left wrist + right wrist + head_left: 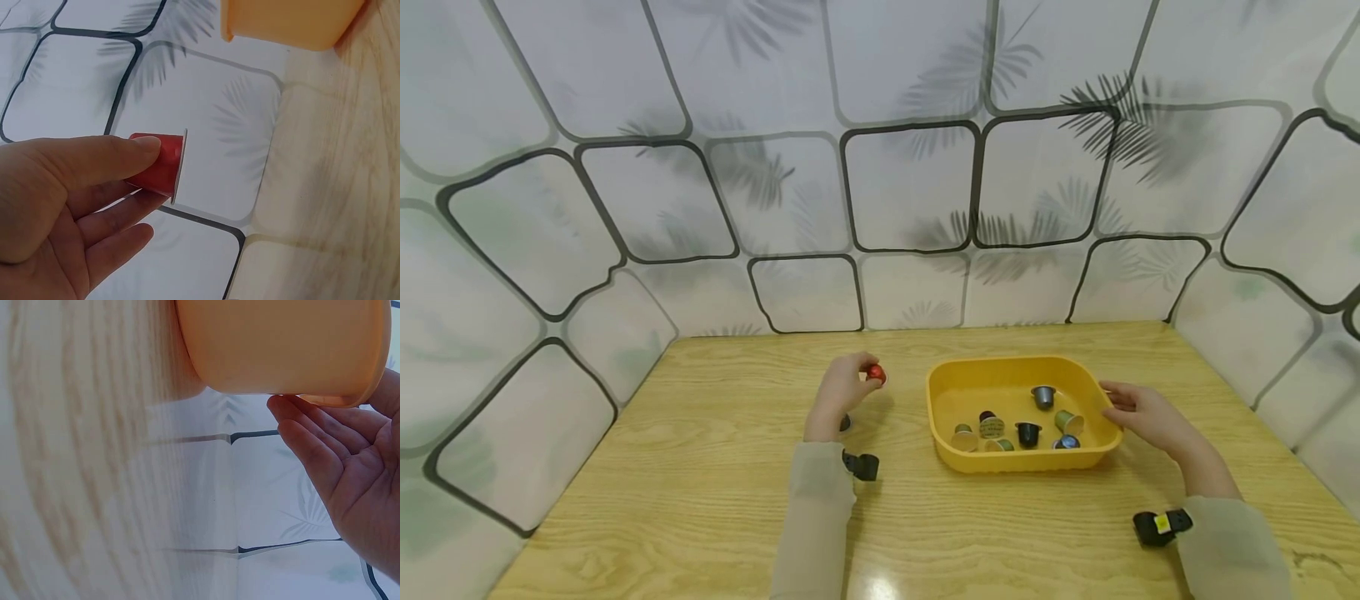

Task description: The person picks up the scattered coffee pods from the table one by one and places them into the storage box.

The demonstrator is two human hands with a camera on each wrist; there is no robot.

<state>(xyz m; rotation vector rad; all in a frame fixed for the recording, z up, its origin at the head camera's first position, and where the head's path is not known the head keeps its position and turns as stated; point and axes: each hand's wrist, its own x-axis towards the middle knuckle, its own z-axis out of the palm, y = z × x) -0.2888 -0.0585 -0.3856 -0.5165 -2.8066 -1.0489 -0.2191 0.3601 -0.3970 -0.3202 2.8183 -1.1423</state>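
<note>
My left hand [841, 387] is raised over the left part of the table and pinches a red coffee capsule [876, 374]. In the left wrist view, the thumb presses on the capsule's red body [164, 165], and its pale flat rim faces away from the palm. At the right end of a yellow plastic basket [951, 462], my right hand [1150, 417] holds the rim. Its fingers [315, 440] lie against the outer wall, and the thumb is partly hidden behind the rim. Inside the basket lie several capsules, among them a black one [1028, 433] and a grey one [1043, 397].
A dark capsule [846, 422] sits on the wooden table [700, 467], partly hidden by the left wrist. Patterned pale walls [910, 292] enclose the table at the back and both sides. A green capsule [1068, 422] and a blue capsule [1067, 442] lie at the basket's right.
</note>
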